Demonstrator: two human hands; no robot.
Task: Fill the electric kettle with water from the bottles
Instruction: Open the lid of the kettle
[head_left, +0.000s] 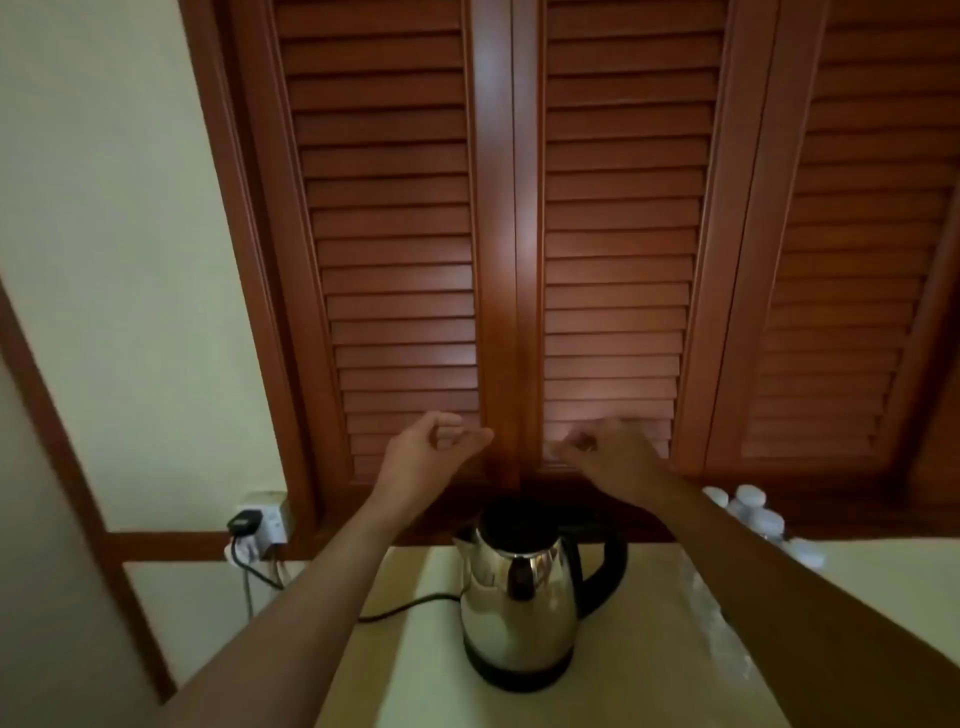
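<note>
Kettle (514, 597) stands on table (415, 675). Above kettle: left hand (434, 447) loosely curled, empty; right hand (608, 457), grip unclear (blurred). Bottles (753, 509) right of kettle.

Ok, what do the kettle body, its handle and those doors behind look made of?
Kettle body: polished metal, likely stainless steel, since it mirrors the room. Kettle handle: black, dull sheen, probably plastic. Louvred doors: reddish-brown wood or wood-look, semi-gloss, slats catching soft light.
</note>
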